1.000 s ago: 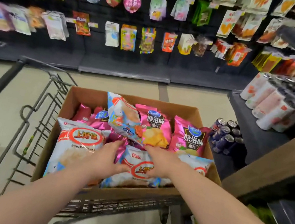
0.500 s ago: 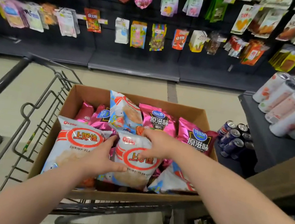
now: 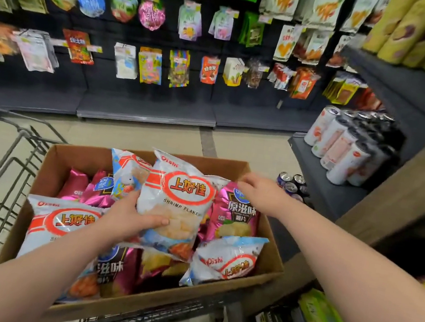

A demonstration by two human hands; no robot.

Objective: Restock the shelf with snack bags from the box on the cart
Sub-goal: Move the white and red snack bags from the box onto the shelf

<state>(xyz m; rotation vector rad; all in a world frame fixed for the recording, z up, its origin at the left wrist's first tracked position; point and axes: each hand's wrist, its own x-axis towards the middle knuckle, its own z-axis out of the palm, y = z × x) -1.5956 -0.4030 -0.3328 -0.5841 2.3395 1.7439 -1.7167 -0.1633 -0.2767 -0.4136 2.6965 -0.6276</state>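
Observation:
A cardboard box [image 3: 168, 301] sits in a wire cart [image 3: 5, 182], filled with white shrimp-flake bags and pink chip bags [image 3: 238, 216]. One white shrimp-flake bag [image 3: 179, 200] is raised upright above the box. My left hand [image 3: 125, 219] grips its lower left side, with the thumb lying across the front. At the bag's top right corner, my right hand [image 3: 262, 194] pinches it. Two more white bags lie in the box, one at front left [image 3: 60, 225] and one at front right [image 3: 225, 261].
A dark shelf [image 3: 327, 191] to the right holds white cans [image 3: 342, 149], with dark cans [image 3: 292, 184] lower down beside the box. A wooden shelf edge [image 3: 413, 177] slants across the right. Hanging snack packs [image 3: 148, 65] cover the far wall. Beige floor lies between.
The white shrimp-flake bag has been lifted out of the box and stood upright. My right hand has slid to its top right corner, and my left hand has come up with it.

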